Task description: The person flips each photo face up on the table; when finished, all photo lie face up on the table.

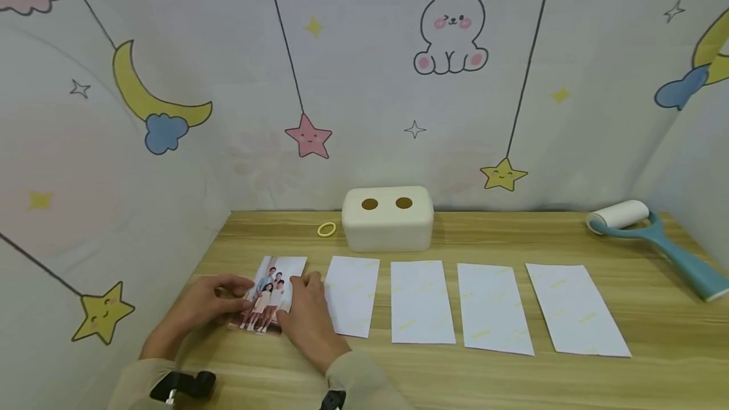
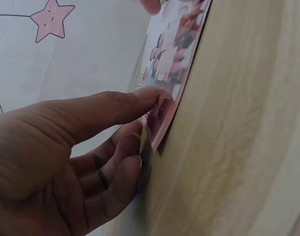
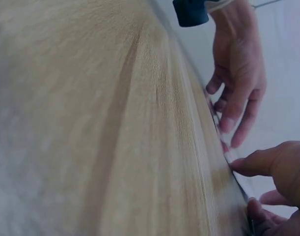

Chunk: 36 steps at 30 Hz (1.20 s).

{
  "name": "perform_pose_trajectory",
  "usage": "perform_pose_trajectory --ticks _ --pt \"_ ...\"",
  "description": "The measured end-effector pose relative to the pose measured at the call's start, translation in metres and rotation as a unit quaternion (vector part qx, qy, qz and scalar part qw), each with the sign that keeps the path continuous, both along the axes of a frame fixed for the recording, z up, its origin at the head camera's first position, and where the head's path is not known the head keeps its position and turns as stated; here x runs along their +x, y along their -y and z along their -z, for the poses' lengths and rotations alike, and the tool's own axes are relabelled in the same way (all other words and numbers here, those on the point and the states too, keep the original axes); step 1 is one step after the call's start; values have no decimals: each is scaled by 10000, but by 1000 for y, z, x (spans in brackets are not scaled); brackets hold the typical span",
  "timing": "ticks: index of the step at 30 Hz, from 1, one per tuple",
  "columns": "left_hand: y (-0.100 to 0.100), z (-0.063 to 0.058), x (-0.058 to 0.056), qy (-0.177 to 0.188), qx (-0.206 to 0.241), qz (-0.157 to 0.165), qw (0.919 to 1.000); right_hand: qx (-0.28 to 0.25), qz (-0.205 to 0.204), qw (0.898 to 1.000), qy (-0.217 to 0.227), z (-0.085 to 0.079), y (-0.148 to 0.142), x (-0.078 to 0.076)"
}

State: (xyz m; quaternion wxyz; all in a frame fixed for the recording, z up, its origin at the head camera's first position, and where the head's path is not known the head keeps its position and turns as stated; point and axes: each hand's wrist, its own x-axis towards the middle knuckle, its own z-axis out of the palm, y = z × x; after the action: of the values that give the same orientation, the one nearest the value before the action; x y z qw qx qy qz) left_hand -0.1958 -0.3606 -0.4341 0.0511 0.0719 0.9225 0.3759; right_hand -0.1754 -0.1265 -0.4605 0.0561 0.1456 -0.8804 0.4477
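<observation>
A family photo print (image 1: 270, 293) is at the left end of a row of cards on the wooden table, picture side up. At its left edge, my left hand (image 1: 205, 301) pinches it; the left wrist view shows the thumb (image 2: 150, 96) on top of a corner and the other fingers curled beside and behind that edge. On the opposite side my right hand (image 1: 310, 318) grips the right edge between thumb and fingers. In the right wrist view the print is seen nearly edge-on, with the right thumb (image 3: 258, 163) against it.
Right of the photo lie several white cards with faint yellow marks, the nearest card (image 1: 353, 296) beside my right hand. Behind them stand a cream box (image 1: 388, 220) with two holes and a yellow ring (image 1: 326, 229). A blue-handled lint roller (image 1: 666, 239) lies at the right.
</observation>
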Motion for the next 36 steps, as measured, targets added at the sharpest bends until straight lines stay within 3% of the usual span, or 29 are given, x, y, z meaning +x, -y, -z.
perform_pose_trajectory --ticks 6,11,14,20,30,36 --pt "1 1 -2 16 173 110 9998 -480 19 9988 7 6 -3 -7" --pt "2 -2 -2 64 486 -16 9988 -936 -617 9930 372 -3 -15 -11" --pt "-2 -6 -2 -139 380 -61 9992 -893 -946 9905 446 -12 -23 -11" --pt "-23 -17 0 -680 -78 -32 9977 -722 -1018 9918 286 -31 -50 -19" --pt "-64 -21 1 -943 526 700 9917 -621 -944 9936 -44 -32 -101 -29" --pt "-89 -17 -1 -1009 292 1363 9851 -510 -791 9955 -53 -25 -127 -31"
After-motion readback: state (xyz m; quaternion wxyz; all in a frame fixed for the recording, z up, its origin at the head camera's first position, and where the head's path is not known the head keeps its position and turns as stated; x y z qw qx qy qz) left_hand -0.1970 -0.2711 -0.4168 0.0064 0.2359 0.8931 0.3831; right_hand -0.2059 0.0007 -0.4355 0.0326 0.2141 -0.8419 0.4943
